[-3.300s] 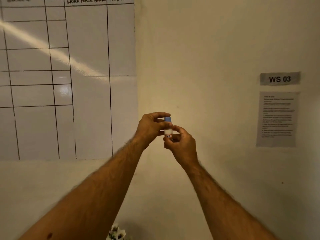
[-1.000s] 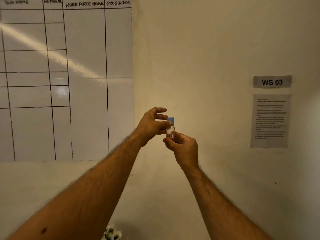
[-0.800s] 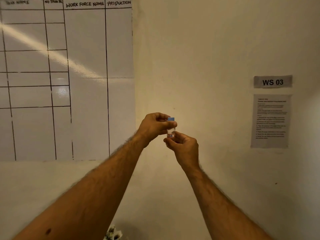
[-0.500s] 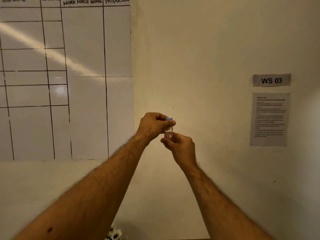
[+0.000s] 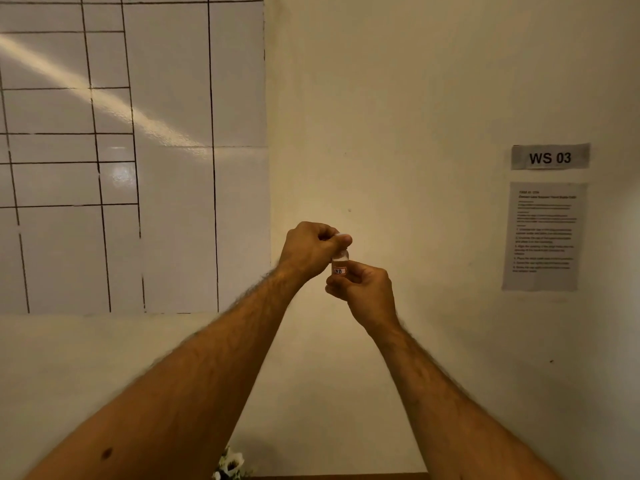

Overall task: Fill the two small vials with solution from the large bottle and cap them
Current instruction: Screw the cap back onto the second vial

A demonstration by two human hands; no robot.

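A small clear vial (image 5: 339, 264) with a red-framed label is held up in front of the wall at chest height. My right hand (image 5: 363, 292) grips its lower part from below. My left hand (image 5: 311, 249) is closed over the vial's top, and its fingers hide the blue cap almost wholly. Clear liquid shows inside the glass. The large bottle and the second vial are out of view.
A whiteboard (image 5: 131, 150) with a drawn grid hangs at the left. A "WS 03" sign (image 5: 550, 156) and a printed sheet (image 5: 542, 237) are on the wall at right. White flowers (image 5: 230, 465) poke up at the bottom edge.
My left hand's fingers, spread a second ago, have closed over the blue cap and turned on it. The vial stays in my right hand at about the same place.
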